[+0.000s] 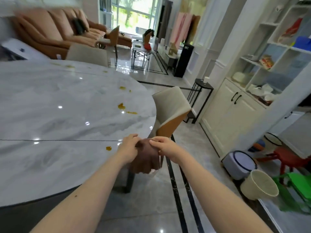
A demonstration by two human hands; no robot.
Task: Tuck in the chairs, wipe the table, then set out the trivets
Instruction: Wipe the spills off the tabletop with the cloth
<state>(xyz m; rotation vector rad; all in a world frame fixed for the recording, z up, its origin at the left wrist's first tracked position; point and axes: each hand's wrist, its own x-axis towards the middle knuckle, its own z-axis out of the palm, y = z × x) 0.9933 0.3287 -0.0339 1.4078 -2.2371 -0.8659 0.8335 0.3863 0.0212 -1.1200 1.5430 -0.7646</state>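
Note:
A brown cloth (146,158) hangs in the air over the right edge of the marble table (58,115). My left hand (128,147) grips its left side and my right hand (162,146) pinches its top right. Orange spills (122,106) dot the tabletop, with one blob (108,148) just left of my left hand. A cream and orange chair (170,113) stands tucked against the table edge right behind the cloth. Another cream chair (87,53) sits at the table's far side. No trivets are in view.
White cupboards with shelves (235,115) line the right wall. A small black side table (201,96), a grey bin (239,164), a cream bucket (259,184), red and green stools (291,167) crowd the floor at right. A sofa (55,31) stands at the far left.

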